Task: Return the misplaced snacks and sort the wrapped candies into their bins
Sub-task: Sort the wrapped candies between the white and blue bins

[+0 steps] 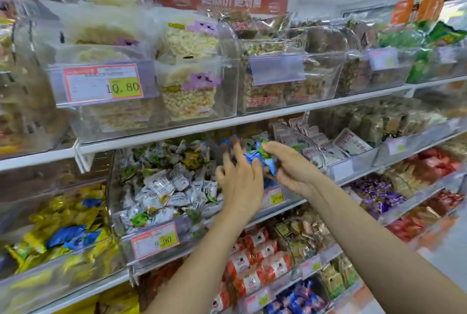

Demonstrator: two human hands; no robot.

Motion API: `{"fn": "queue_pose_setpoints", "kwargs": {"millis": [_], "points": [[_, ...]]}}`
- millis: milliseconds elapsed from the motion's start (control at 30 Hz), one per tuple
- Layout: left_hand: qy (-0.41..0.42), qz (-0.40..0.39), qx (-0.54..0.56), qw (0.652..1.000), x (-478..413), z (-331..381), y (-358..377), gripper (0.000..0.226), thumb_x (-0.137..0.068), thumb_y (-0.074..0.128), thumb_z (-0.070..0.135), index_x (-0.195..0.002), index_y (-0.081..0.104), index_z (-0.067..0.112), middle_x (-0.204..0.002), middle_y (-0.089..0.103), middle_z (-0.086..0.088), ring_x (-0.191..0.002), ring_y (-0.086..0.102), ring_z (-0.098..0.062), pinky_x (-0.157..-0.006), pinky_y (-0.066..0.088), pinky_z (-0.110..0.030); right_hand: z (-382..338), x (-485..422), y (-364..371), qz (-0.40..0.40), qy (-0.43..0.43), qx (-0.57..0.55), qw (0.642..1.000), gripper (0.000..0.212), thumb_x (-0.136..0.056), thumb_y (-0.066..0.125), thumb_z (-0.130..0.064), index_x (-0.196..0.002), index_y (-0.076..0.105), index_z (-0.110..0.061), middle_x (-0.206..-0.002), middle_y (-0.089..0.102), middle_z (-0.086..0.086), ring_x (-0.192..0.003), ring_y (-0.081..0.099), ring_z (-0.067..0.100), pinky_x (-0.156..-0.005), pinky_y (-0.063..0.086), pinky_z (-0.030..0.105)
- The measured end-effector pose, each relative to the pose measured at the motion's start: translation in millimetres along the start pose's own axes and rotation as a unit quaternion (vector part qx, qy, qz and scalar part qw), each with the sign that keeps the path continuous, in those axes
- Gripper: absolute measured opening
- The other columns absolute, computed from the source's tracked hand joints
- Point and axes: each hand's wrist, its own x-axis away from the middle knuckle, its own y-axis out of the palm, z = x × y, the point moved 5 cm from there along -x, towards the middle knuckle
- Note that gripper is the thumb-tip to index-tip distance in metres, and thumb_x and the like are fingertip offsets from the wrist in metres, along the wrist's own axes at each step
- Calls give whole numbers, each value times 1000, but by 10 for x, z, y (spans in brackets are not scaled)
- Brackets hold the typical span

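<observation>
Candies in blue wrappers are sitting bunched between my two grips, just in front of the blue-and-green bin. I am cupping them in the right grip, thumb over the top and fingers curling beneath. The left grip is lying released, fingers spread against the bundle. I am judging the hold loose. A piece could be slipping out, dropping left into the white-packet bin or down among the red packets below.

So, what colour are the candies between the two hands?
The candies are mostly blue, a few green. The head view shows them best.
</observation>
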Motion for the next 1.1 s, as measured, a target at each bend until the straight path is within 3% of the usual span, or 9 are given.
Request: {"fn": "queue_pose_setpoints", "kwargs": {"millis": [133,267,367,500,567,667,800,933,1100], "points": [[36,10,-75,997,7,-3,29,63,-102,29,42,-152,5,13,-160,13,-5,-146,3,-23,-114,10,-42,-41,-249,-257,107,-42,96,989,19,-92,59,-11,-75,50,-10,-75,56,13,-58,54,17,-47,51,24],[78,14,-185,980,-67,-129,104,56,-101,32,41,-149,27,14,-159,17,-7,-148,5,-25,-115,12,-44,-47,-482,-402,187,-95,258,943,19,-88,66,-19,-99,57,-7,-105,62,14,-98,59,26,-87,49,40],[109,-9,-211,971,-55,-243,116,59,-98,21,43,-150,27,15,-161,13,-5,-148,7,-24,-116,11,-43,-62,-620,-405,168,-123,413,886,34,-91,60,-24,-121,55,-10,-119,58,15,-115,52,30,-97,44,42],[136,9,-204,969,40,-329,-46,69,-92,9,47,-149,30,14,-157,26,-6,-144,23,-26,-116,17,-43,-52,-597,-322,138,-130,624,758,46,-90,53,-42,-134,48,-29,-145,39,12,-132,35,37,-107,33,47],[140,80,-186,969,157,-384,-277,52,-95,28,37,-137,48,14,-143,46,-8,-132,41,-28,-111,28,-44,-115,-359,-76,126,-243,547,791,34,-91,56,-34,-123,57,-22,-123,54,11,-109,54,23,-90,47,35],[123,211,-194,950,381,-592,-676,31,-91,44,25,-116,61,15,-123,57,-8,-117,49,-28,-101,33,-44,-37,32,485,16,-335,473,815,19,-92,59,-19,-111,63,-15,-97,57,2,-79,56,6,-66,44,14],[56,273,-240,930,559,-940,-1034,37,-90,41,22,-120,58,12,-129,53,-11,-124,45,-31,-107,28,-46,328,-53,1174,-169,-273,544,775,43,-91,60,-32,-132,50,-28,-118,48,-3,-102,49,7,-83,39,16],[-3,250,-269,930,625,-1288,-1192,48,-95,32,30,-134,49,8,-146,44,-10,-139,33,-29,-117,19,-48,819,-347,1584,-252,-182,654,690,75,-78,54,-69,-143,23,-48,-155,25,-1,-140,26,27,-109,34,49],[10,187,-248,951,651,-1554,-1165,60,-97,22,39,-144,38,6,-155,31,-8,-147,17,-24,-118,19,-48,653,-569,1654,-202,-188,590,759,59,-85,67,-31,-139,45,-20,-142,45,7,-128,45,26,-100,43,37]]}}
